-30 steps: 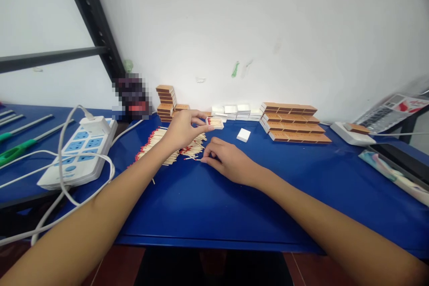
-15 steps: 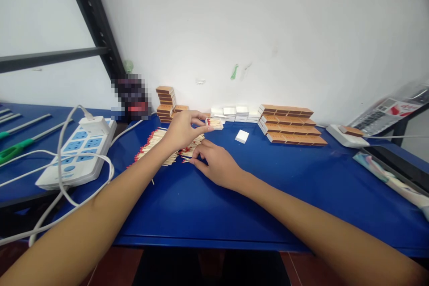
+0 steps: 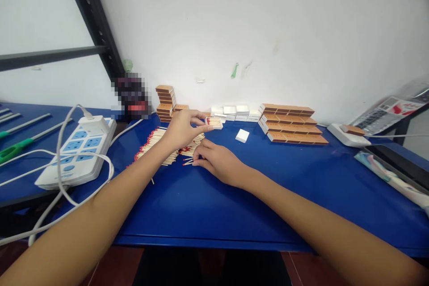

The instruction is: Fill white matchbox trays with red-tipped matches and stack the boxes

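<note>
My left hand (image 3: 182, 128) is raised over a pile of red-tipped matches (image 3: 161, 145) on the blue table (image 3: 208, 196) and pinches a small open matchbox tray (image 3: 214, 122) with matches in it. My right hand (image 3: 217, 159) lies low on the table at the near edge of the pile. Its fingers are curled together onto a few loose matches (image 3: 188, 161).
Stacks of brown matchboxes stand at the wall, left (image 3: 166, 103) and right (image 3: 291, 124), with white inner trays (image 3: 234, 113) between and one loose white tray (image 3: 242, 135). A white power strip (image 3: 78, 149) with cables lies left. Green-handled tools (image 3: 16, 148) lie far left; a phone (image 3: 398, 161) lies right.
My right hand slid left along the table into the near edge of the match pile and closed on loose matches. My left hand kept the tray in place.
</note>
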`<state>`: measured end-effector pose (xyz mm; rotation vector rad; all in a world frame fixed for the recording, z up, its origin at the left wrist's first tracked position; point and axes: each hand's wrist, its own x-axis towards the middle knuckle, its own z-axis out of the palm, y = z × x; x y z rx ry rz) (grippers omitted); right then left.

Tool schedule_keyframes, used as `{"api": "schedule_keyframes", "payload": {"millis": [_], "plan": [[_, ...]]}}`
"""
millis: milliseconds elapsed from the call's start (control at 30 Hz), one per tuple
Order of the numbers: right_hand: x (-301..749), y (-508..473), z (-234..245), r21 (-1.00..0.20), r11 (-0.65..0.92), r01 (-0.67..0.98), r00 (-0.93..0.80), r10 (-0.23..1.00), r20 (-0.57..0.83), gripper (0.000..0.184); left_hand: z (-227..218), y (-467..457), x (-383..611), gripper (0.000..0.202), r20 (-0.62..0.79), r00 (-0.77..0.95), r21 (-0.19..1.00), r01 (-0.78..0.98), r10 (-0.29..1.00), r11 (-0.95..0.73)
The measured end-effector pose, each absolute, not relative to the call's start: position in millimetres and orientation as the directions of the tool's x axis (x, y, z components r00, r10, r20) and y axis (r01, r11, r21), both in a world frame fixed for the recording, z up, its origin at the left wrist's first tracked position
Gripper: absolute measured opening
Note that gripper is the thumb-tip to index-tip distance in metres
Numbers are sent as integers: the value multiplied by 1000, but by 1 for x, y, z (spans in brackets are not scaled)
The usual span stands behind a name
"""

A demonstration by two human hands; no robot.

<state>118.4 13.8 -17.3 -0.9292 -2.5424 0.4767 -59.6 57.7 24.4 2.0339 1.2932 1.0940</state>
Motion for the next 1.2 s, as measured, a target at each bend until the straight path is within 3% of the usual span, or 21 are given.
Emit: {"api": "schedule_keyframes", "payload": {"millis": [567, 833, 1000, 1200], "plan": [[114, 14, -16, -419, 728, 542, -726, 657, 204, 8, 26, 56, -60, 25, 374, 221, 725, 536, 901, -432], [156, 32, -5, -313, 754, 577, -637, 656, 405, 11, 21, 63, -65, 25, 368, 286, 618, 636, 885, -463], [177, 51, -1, -261, 686, 679, -496, 691, 525, 10, 18, 63, -64, 31, 319, 297, 688, 580, 900, -435], [175, 53, -4, -235, 635, 736, -441, 713, 545, 11, 22, 57, -58, 31, 258, 305, 785, 486, 917, -383]]}}
